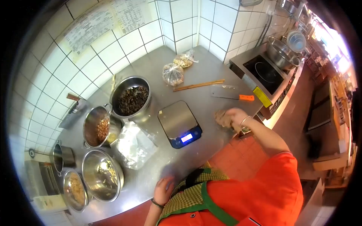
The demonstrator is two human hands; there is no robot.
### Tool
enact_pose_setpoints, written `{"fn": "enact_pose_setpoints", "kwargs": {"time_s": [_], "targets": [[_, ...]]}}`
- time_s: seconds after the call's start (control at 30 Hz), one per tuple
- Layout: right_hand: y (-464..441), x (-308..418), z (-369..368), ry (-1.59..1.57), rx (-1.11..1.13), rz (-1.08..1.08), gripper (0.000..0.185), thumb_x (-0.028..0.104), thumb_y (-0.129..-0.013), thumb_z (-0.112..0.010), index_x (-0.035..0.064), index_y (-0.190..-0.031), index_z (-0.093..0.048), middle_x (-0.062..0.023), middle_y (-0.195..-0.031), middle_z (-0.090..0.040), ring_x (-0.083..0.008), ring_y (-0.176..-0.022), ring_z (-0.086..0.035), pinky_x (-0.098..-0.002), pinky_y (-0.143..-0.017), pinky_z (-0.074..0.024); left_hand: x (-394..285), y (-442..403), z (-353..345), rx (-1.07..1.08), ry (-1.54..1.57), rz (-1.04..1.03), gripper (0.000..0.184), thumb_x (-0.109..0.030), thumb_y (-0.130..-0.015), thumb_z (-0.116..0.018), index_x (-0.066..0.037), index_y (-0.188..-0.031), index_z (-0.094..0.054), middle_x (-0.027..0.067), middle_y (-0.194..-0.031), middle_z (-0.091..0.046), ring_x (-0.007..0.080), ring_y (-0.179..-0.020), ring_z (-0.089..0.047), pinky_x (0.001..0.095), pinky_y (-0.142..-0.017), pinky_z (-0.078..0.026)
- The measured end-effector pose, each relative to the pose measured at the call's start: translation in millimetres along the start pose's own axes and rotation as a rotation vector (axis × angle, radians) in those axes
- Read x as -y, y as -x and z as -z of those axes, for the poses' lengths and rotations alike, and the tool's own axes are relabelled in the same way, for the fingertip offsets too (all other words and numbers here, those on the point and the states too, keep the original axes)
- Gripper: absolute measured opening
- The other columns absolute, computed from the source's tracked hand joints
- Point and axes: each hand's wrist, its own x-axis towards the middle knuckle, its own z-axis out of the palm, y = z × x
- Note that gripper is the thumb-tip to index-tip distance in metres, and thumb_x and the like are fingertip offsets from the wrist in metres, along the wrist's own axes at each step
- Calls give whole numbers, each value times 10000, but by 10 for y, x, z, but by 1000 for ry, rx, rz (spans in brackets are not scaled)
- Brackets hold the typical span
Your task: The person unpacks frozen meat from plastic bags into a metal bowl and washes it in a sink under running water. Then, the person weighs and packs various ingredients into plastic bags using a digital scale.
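My right hand (237,117) is at the right edge of the steel table, closed around a crumpled brownish thing (223,117). Motion smears it, and I cannot make out whether it is a cloth or a bag. By the front edge, against the apron, is my left hand (163,190); its fingers are blurred and partly hidden. Between the hands and farther back lies a kitchen scale (177,119) with a lit display and a bare plate. A clear plastic bag (135,146) lies left of the scale.
Several steel bowls and pots of food, including a pot of dark pieces (132,100), stand left. Behind the scale are two tied bags (173,74), chopsticks (199,85) and an orange-handled knife (246,98). A cleaver (73,115) lies by the wall. An induction cooker (264,71) stands right.
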Motion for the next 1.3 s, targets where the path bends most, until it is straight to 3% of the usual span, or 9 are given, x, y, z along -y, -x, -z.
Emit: {"fn": "enact_pose_setpoints", "kwargs": {"time_s": [0.07,0.13,0.2,0.47,0.67,0.77,1.0,1.1,1.3], "targets": [[145,-183,215,-429,-185,-361,347,46,-779,-428,63,-1111,-526,-154,-916,-605,-240,-812,-584,-299,-736,-468,47,217,-23,23,21,28,183,-33,-733,-582,-25,-916,-579,137,-895,-578,297,-834,-555,339,-726,-447],[217,-324,140,-304,-210,-318,385,91,-767,-473,51,-1149,-488,-186,-991,-576,-277,-845,-571,-336,-776,-457,70,307,8,91,42,95,179,-39,-739,-577,-24,-917,-577,134,-898,-576,295,-840,-554,339,-730,-445],[263,-332,-144,355,-407,-348,419,158,-755,-515,42,-1156,-473,-195,-1106,-513,-331,-935,-523,-380,-839,-419,82,373,38,116,35,87,180,-39,-740,-575,-24,-919,-576,135,-899,-575,295,-844,-553,339,-733,-444],[980,853,-1556,436,-522,-50,500,188,-691,-597,65,-1154,-457,-205,-1109,-438,-363,-949,-420,-421,-812,-396,211,672,131,137,68,81,180,-52,-763,-561,-8,-938,-563,153,-885,-567,305,-838,-548,337,-726,-441],[991,1954,-2431,271,-255,-18,377,165,-704,-579,37,-1043,-477,-197,-936,-423,-358,-889,-458,-429,-733,-431,365,861,162,84,83,167,205,-88,-779,-562,-23,-973,-561,149,-900,-566,284,-836,-554,336,-718,-443],[788,2299,-2747,242,-327,95,294,136,-723,-552,22,-983,-479,-194,-891,-419,-367,-865,-473,-432,-706,-437,552,603,256,-90,-49,164,215,-85,-774,-564,-23,-979,-562,150,-922,-564,276,-835,-556,325,-713,-445],[445,2436,-2382,-282,-286,215,355,118,-734,-559,-1,-1054,-459,-226,-957,-438,-396,-887,-458,-406,-820,-397,1002,-418,483,-477,-553,-15,282,-90,-729,-570,-42,-1007,-551,162,-998,-531,332,-984,-482,405,-879,-373],[486,2291,-1997,-263,-205,308,437,144,-723,-589,7,-1112,-445,-242,-1048,-436,-407,-957,-440,-407,-869,-366,1200,-597,557,-329,-789,35,222,-117,-735,-559,-47,-945,-565,168,-945,-552,338,-918,-515,406,-809,-412],[529,2511,-2341,-136,21,487,507,131,-681,-593,38,-1154,-436,-224,-1109,-405,-379,-1024,-431,-382,-885,-375,1275,-638,752,-563,-432,251,132,-79,-733,-525,-27,-851,-552,178,-800,-575,357,-771,-548,425,-675,-439]]}}
